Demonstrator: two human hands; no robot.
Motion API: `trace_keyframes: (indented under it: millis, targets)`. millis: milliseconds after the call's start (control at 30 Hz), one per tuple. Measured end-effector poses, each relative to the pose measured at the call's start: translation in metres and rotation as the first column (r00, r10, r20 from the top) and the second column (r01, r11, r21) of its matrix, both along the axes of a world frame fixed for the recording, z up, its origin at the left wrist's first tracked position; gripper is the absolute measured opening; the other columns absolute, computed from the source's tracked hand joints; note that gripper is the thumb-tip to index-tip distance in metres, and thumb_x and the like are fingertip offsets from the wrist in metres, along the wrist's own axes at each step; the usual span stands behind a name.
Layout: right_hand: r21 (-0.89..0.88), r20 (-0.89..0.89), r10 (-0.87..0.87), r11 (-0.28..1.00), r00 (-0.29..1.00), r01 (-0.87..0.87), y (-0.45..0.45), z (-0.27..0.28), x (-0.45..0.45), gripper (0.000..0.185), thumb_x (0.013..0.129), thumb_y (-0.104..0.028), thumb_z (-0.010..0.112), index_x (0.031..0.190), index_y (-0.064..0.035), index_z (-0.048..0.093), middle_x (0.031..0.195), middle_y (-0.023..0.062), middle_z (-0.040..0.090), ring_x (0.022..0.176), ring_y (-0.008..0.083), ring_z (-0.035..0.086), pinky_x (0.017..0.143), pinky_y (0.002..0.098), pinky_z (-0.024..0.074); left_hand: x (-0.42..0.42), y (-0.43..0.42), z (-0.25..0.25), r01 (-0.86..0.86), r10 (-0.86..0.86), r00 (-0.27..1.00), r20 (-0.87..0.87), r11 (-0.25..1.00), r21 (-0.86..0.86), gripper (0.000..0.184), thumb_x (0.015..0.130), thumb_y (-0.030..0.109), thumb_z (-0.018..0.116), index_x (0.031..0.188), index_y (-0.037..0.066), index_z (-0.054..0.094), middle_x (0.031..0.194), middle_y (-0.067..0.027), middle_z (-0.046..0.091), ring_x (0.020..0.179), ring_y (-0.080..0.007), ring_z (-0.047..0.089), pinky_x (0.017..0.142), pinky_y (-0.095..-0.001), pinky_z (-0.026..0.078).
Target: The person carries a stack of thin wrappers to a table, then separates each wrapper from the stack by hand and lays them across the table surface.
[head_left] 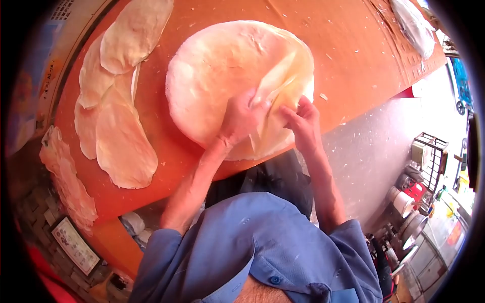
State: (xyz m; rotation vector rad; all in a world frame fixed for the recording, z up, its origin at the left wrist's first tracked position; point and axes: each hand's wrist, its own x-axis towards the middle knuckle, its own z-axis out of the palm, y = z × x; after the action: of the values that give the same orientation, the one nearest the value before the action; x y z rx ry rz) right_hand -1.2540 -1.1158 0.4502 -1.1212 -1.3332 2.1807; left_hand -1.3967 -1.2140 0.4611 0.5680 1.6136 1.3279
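Observation:
A large, round, pale stack of thin flatbread (217, 65) lies near the front edge of the orange table. On its right side the top flatbread sheet (284, 76) is lifted into folds and partly raised from what is under it. My left hand (243, 117) is closed with thumb and fingers at the fold, over the middle of the round. To its right, my right hand (303, 120) pinches the sheet close to the round's right edge. The fingers of both hands hide the exact grip points.
Several oval flatbread pieces (124, 136) overlap on the left of the orange table (353, 30). A crumpled pale sheet (68, 177) hangs over its left edge. A clear plastic bag (413, 28) lies at the far right corner. Pots and a wire rack (429, 156) stand at the right.

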Motion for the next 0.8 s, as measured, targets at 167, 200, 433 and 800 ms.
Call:
trace_keyframes:
  millis: [167,200,433,800]
  targets:
    - [0.14,0.058,-0.035,0.99,0.998,0.026,0.011,0.007,0.008,0.038,0.084,-0.016,0.068,0.113,0.0058,0.057,0.102,0.0138,0.067,0.093,0.0196,0.065,0.08,0.0315,0.0527,-0.008,-0.008,-0.026,-0.103,0.078,0.954,0.289,0.992,0.072,0.028,0.087,0.004,0.06,0.114,-0.005,0.061,0.1,-0.0039,0.066,0.089,-0.0098,0.061,0.079,-0.026,0.051]
    - [0.138,0.067,-0.04,0.99,0.997,0.03,0.01,0.005,0.009,0.038,0.084,-0.016,0.068,0.113,0.0058,0.057,0.102,0.0138,0.067,0.093,0.0196,0.065,0.08,0.0315,0.0527,-0.005,-0.007,-0.025,-0.029,0.022,0.991,0.132,0.998,0.05,0.027,0.087,0.003,0.059,0.113,-0.005,0.061,0.099,-0.0039,0.066,0.087,-0.0092,0.061,0.077,-0.0257,0.051]
    - [0.296,0.186,-0.114,0.953,0.976,0.055,0.015,-0.011,0.016,0.046,0.078,-0.021,0.078,0.111,0.0042,0.059,0.097,0.0125,0.068,0.084,0.0171,0.065,0.075,0.0298,0.0522,-0.008,-0.013,-0.018,-0.087,0.085,0.996,0.031,0.994,0.06,0.031,0.082,0.0,0.056,0.112,-0.006,0.061,0.099,-0.0052,0.066,0.086,-0.0099,0.06,0.074,-0.0253,0.05]
    - [0.145,0.141,-0.043,0.989,0.989,0.022,0.029,-0.025,0.017,0.034,0.079,-0.008,0.071,0.108,0.0047,0.057,0.096,0.011,0.066,0.085,0.0171,0.064,0.075,0.0295,0.0509,-0.081,-0.074,0.062,-0.286,0.286,0.957,0.048,0.9,0.328,0.022,0.083,0.002,0.056,0.104,-0.001,0.063,0.093,-0.0053,0.068,0.076,-0.0084,0.064,0.065,-0.0232,0.055]
